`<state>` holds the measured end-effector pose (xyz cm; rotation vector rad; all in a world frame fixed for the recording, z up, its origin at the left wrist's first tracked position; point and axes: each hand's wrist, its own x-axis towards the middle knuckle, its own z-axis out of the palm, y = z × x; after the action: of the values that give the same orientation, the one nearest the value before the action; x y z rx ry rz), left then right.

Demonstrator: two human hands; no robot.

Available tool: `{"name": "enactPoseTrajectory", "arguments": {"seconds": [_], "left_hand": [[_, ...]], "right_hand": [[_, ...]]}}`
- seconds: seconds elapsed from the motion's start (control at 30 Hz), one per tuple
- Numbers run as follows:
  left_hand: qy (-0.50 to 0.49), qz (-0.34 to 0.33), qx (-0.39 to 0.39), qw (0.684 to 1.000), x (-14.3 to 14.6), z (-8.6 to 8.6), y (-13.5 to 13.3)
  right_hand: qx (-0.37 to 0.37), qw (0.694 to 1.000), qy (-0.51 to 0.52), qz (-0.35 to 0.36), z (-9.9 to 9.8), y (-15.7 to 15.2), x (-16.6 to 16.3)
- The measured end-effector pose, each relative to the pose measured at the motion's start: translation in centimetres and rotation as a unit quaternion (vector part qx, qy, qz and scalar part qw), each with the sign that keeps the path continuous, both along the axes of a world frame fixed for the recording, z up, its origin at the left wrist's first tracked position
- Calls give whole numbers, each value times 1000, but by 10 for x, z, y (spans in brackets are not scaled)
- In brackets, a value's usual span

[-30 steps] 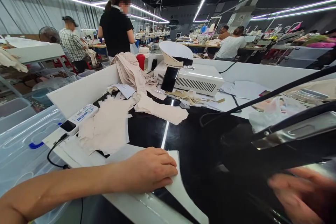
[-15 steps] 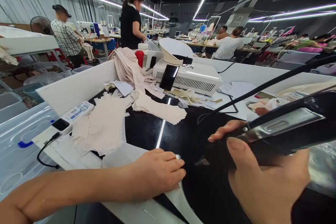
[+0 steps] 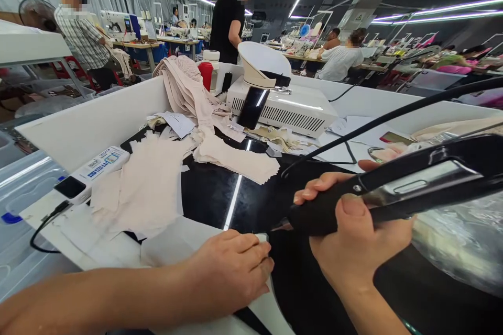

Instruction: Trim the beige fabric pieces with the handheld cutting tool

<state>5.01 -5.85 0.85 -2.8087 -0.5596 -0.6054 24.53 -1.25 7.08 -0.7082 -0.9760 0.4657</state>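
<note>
My left hand (image 3: 231, 272) lies with curled fingers on a white pattern piece (image 3: 181, 238) at the near edge of the glossy black work surface (image 3: 255, 204). My right hand (image 3: 353, 230) is wrapped round a black corded hand tool (image 3: 396, 188), whose pointed tip sits just above the pattern's far corner, next to my left fingertips. Beige cut fabric pieces (image 3: 145, 188) lie spread to the left, and a taller heap of beige fabric (image 3: 184, 89) stands behind them.
A white power bank (image 3: 92, 170) with a black cable sits at the left. A white machine (image 3: 281, 107) with a phone leaning on it stands at the back. A white wall panel (image 3: 94, 123) borders the left. Other people work at tables behind.
My right hand has come up into full view, gripping the tool and bringing its tip down and left to my left fingertips. The view shifted slightly; my left hand stays on the pattern.
</note>
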Motion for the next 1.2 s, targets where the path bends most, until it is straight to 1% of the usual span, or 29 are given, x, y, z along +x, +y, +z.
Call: {"name": "enactPoseTrajectory", "arguments": {"seconds": [0.4, 0.53, 0.83, 0.9, 1.03, 1.2], "left_hand": [[-21, 5, 6, 1000, 1, 4, -2], [-36, 7, 5, 999, 1, 2, -1], [-18, 14, -3, 1000, 0, -7, -2], [-31, 18, 9, 999, -1, -9, -2], [-88, 18, 27, 996, -3, -9, -2], [-67, 19, 12, 998, -8, -9, -1]], "right_hand": [[-13, 998, 32, 57, 11, -9, -2], [-10, 998, 30, 58, 8, -8, -5], [1, 999, -17, 39, 2, -8, -7], [-2, 999, -29, 35, 1, -8, -7], [1, 999, -26, 39, 1, -8, -7], [0, 999, -35, 36, -1, -8, -9]]}}
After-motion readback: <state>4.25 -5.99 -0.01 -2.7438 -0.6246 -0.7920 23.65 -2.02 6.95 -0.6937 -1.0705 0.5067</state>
